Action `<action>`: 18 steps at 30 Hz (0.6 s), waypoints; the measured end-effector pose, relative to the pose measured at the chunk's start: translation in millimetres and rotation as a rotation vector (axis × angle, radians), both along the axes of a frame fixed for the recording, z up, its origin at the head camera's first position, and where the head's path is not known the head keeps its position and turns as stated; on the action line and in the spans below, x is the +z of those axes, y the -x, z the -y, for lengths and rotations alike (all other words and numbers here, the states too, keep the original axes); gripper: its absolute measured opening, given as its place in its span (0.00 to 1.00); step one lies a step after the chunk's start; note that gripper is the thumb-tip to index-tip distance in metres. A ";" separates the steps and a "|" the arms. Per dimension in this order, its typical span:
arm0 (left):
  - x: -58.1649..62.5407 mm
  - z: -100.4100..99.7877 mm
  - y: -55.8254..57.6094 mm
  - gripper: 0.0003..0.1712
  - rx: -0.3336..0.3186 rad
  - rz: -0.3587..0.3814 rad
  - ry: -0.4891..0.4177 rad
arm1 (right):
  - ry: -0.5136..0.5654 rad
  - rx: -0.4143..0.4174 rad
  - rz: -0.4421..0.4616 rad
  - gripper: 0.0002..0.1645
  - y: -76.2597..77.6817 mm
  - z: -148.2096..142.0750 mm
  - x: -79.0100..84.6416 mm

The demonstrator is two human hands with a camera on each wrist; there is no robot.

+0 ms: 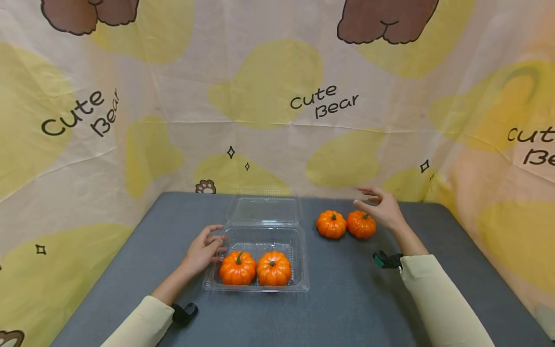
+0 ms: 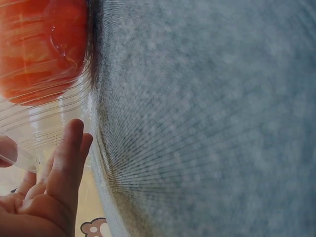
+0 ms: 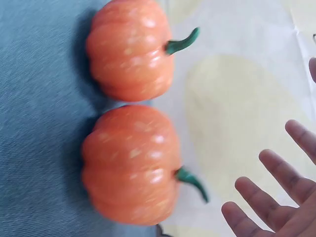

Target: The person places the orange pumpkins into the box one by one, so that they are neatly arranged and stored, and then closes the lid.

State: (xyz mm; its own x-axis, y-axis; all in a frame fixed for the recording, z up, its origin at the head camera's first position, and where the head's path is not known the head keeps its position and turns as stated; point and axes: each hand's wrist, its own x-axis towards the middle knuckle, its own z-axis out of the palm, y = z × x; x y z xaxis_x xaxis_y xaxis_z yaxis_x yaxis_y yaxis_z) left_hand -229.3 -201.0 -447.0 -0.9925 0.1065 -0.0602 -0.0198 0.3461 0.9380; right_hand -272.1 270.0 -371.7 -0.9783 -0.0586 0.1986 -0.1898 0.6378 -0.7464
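Note:
A clear plastic clamshell container (image 1: 300, 255) stands with its lid (image 1: 265, 210) folded back. In its front half sit two orange toy pumpkins, a left one (image 1: 237, 268) and a right one (image 1: 274, 269). My left hand (image 1: 204, 251) holds the container's left edge, thumb over the rim and fingers (image 2: 64, 165) outside the wall. Two more pumpkins, one left (image 1: 331, 224) and one right (image 1: 362, 224), sit side by side to the container's right. My right hand (image 1: 381, 208) hovers just beside the right one, fingers (image 3: 266, 207) spread, touching nothing.
Everything stands on a grey-covered table (image 1: 342, 299). Behind and at the sides hangs a printed cloth (image 1: 264, 96) with yellow patches and lettering. The raised lid lies near the table's back edge. Black straps circle both wrists.

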 end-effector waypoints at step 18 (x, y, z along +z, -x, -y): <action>0.7 -1.3 0.0 0.25 0.020 -0.008 -0.004 | -0.095 -0.082 0.115 0.42 -2.0 -21.4 -38.4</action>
State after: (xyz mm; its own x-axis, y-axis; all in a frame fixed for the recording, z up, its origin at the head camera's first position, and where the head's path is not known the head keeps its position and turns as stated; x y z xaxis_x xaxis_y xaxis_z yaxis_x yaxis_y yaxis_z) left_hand -229.3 -199.7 -446.3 -0.9948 0.0870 -0.0524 -0.0196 0.3423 0.9394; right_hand -270.1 291.4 -410.1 -0.9965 0.0096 0.0828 -0.0509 0.7166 -0.6957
